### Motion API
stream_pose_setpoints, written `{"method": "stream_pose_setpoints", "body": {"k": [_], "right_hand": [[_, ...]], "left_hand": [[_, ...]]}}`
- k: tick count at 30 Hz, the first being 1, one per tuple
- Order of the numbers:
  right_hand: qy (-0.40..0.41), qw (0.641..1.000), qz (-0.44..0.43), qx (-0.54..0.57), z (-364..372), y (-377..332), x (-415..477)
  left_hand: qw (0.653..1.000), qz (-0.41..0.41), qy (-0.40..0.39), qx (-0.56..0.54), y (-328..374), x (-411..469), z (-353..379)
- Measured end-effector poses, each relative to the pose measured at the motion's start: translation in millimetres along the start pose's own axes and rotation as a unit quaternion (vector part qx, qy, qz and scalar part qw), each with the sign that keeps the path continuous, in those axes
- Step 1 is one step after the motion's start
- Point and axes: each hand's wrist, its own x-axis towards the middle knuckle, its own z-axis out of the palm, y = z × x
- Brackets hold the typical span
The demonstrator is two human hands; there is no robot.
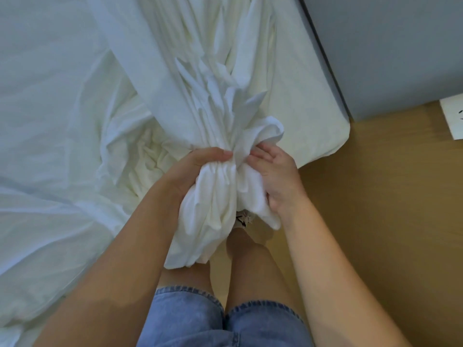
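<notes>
the left hand (200,169) and right hand (278,179) both gripped the gathered white cotton sheet (223,181), fingers curled round it. its long axis ran away from the fingers toward the white mattress (313,101) corner. both hands were equally near.

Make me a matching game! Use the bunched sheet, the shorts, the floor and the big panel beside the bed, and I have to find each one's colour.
Things:
1. bunched sheet
2. shorts
3. floor
4. panel beside the bed

Colours:
a. blue
b. grey
c. white
d. light brown

Right pairs: 1-c, 2-a, 3-d, 4-b.
</notes>
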Motion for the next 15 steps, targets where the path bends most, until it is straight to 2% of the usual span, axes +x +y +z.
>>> {"method": "stream_pose_setpoints", "body": {"k": [4, 6, 9, 13, 15], "right_hand": [[0.03, 0.994, -0.104, 0.024, 6.9, -13.1, 4.8], [0.037, 0.99, -0.131, 0.022, 13.7, -15.9, 4.2], [0.036, 0.988, -0.152, 0.016, 26.2, -11.1, -2.7], [0.061, 0.983, -0.167, 0.053, 18.6, -4.6, -9.2], [0.057, 0.982, -0.179, 0.032, 15.3, -5.1, -10.2]], "left_hand": [[0.998, -0.046, -0.031, 0.007, 9.2, -5.4, -7.2], [0.998, -0.033, -0.052, -0.014, 13.2, -7.8, -6.7], [0.996, 0.003, -0.071, -0.059, 15.5, -2.8, -1.5], [0.993, -0.023, -0.109, -0.04, 14.5, 1.9, 3.3], [0.991, -0.034, -0.122, -0.036, 13.8, 2.1, 1.6]]}}
